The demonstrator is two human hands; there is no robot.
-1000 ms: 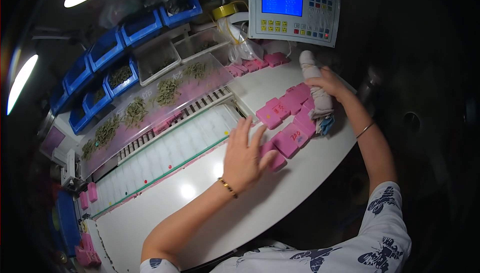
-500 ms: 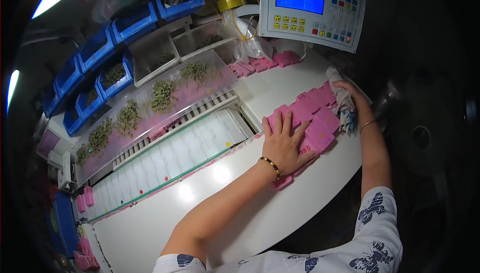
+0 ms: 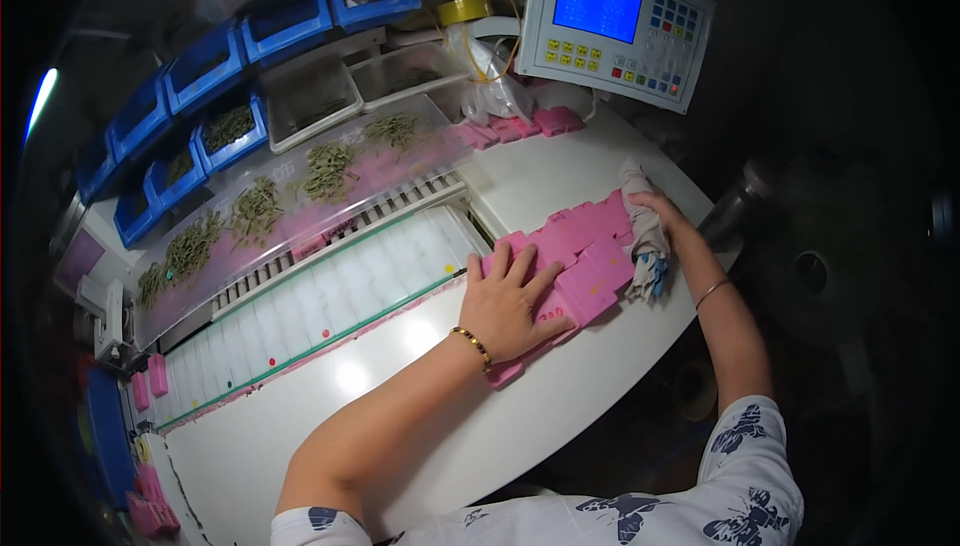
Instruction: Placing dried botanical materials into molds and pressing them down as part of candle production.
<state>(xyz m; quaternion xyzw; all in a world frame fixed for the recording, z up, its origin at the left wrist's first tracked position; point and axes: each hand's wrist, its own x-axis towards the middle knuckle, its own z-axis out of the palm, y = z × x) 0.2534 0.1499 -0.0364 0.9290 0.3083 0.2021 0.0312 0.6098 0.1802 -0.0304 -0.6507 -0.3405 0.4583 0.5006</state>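
Note:
A row of several flat pink blocks (image 3: 578,242) lies along the right part of the white worktable (image 3: 420,416). My left hand (image 3: 512,301) rests flat on the near end of the row, fingers spread, a bead bracelet on the wrist. My right hand (image 3: 668,221) is at the far right end of the row, closed around a crumpled grey and blue cloth (image 3: 643,246) that hangs against the blocks.
A control panel (image 3: 615,21) with a blue screen stands at the back right. Blue bins (image 3: 235,76) and a clear tray of green bits (image 3: 300,191) line the back. More pink blocks (image 3: 520,128) sit near the panel and others (image 3: 150,506) at the table's left end.
My left hand has come down flat onto the pink blocks and stayed there. My right hand with the cloth slid from the far end down along the row's right side.

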